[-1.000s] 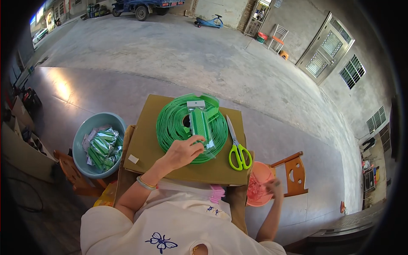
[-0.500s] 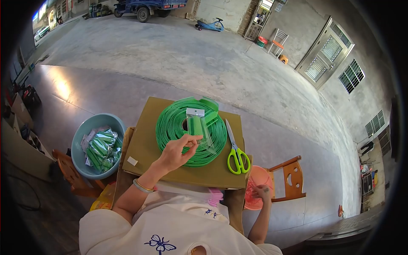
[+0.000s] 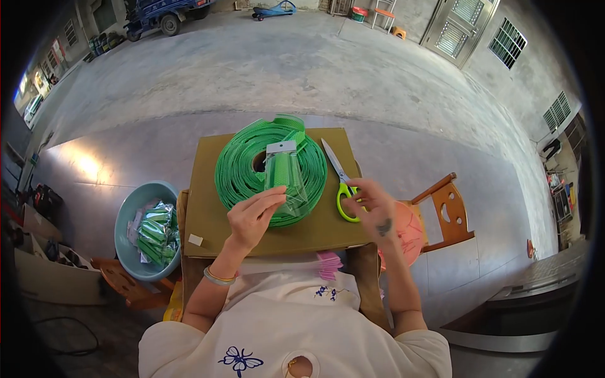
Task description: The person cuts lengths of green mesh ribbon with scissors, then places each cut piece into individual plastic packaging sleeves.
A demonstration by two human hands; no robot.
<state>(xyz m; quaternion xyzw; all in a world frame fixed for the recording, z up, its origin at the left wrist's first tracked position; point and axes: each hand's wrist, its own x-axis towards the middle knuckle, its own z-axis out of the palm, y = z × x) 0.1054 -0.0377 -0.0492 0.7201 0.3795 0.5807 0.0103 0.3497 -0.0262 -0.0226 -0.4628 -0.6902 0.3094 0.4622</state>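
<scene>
Noting at far left a round light-blue plastic basin (image 3: 125,249), holding a jumbled heap of clear plastic packets (image 3: 155,236) with green pieces inside. Seeing at right a round coral-pink plastic basin (image 3: 413,252), sitting beside a brown wooden chair back (image 3: 463,236) with cut-out shapes and holding thin reddish strands (image 3: 409,225). Observing between them a flat brown cardboard box (image 3: 208,211), bearing a large coiled roll of green mesh ribbon (image 3: 236,179) and, just right of it, metal scissors with lime-green handles (image 3: 343,181). Finding a clear plastic bag with a white header (image 3: 291,179) over the right part of the roll, enclosing a green mesh strip (image 3: 278,169).

Watching the left hand (image 3: 252,217) reaching over the box, forearm slanting up from lower left, fingers pointing right and pinching the bag's lower part. Watching the right hand (image 3: 375,205) hovering near the box's right edge by the scissors handles, fingers curling leftward, blurring. Being unable to tell there: grasping or released.
</scene>
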